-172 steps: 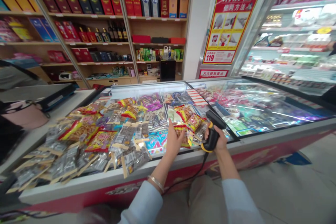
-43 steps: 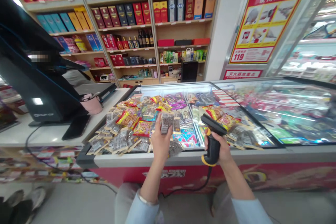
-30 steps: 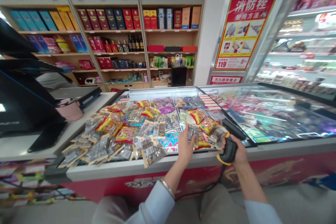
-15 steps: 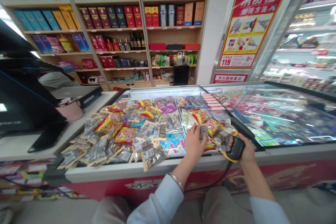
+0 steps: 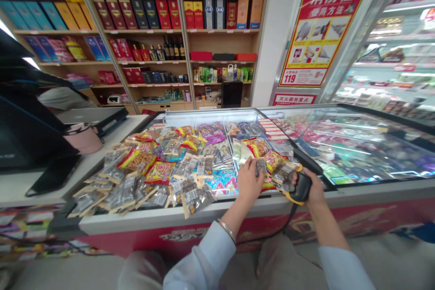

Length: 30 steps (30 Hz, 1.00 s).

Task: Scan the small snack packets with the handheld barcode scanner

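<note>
Low over the right part of the freezer lid, my left hand (image 5: 250, 179) is closed on a small clear snack packet (image 5: 261, 166). My right hand (image 5: 313, 186) grips a black and yellow handheld scanner (image 5: 301, 186), whose cable hangs down the freezer front. Between the hands lie another clear packet (image 5: 283, 174) and red-yellow snack bags (image 5: 273, 160). To the left, a large pile holds clear packets (image 5: 124, 194) and red-yellow bags (image 5: 160, 171) on the glass.
On the left counter (image 5: 127, 131) stand a pink cup (image 5: 83, 138), a black monitor (image 5: 27, 122) and a flat device (image 5: 95, 120). The chest freezer (image 5: 238, 213) runs along the front. Shelves of boxes (image 5: 144, 13) stand behind.
The view has shifted slightly, moving the scene a little left and up. Both hands keep their hold on the packet and the scanner.
</note>
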Each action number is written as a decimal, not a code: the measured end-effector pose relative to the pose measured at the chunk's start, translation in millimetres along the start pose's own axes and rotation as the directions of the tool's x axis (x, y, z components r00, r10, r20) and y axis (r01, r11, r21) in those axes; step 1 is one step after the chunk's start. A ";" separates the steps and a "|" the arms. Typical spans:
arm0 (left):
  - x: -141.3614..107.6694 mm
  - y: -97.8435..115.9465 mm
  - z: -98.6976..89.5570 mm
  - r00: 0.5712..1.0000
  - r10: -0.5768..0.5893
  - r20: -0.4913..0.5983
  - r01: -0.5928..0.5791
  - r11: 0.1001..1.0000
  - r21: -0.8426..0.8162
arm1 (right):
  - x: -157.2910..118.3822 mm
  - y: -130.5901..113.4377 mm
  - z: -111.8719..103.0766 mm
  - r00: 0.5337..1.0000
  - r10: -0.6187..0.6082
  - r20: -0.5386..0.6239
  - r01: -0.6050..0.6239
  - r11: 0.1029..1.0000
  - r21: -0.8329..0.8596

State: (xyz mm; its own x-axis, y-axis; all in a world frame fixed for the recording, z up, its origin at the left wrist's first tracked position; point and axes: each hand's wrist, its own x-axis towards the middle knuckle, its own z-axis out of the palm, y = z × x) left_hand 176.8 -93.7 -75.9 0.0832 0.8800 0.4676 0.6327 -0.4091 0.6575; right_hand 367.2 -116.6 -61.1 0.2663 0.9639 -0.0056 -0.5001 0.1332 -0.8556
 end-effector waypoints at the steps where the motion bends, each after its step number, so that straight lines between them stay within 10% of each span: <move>1: -0.2 1.1 -0.2 1.000 -0.002 -0.013 0.002 1.000 -0.002 | -0.3 -0.4 -0.3 1.000 0.000 0.006 0.000 1.000 -0.002; 9: 7.8 -0.3 -60.5 0.977 -0.021 -0.211 0.012 0.999 -0.044 | -12.5 -2.4 17.9 0.993 -0.071 0.098 0.070 0.997 0.014; 19: 9.6 -91.2 -184.7 0.866 -0.127 -0.484 0.139 0.990 -0.010 | -23.8 37.0 137.8 0.958 0.043 0.282 -0.069 0.994 0.083; 30: -4.8 -173.4 -204.3 0.965 -0.040 -0.258 0.127 0.935 0.331 | -35.6 108.9 210.5 0.906 0.215 0.364 -0.211 0.976 -0.050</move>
State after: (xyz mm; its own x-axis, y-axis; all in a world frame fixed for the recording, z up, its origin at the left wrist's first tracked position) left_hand -90.6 -76.2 -71.5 -0.1439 0.8035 0.5776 0.8570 -0.1907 0.4787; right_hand 129.7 -87.9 -45.1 -0.1657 0.9862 -0.0007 -0.5030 -0.0851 -0.8601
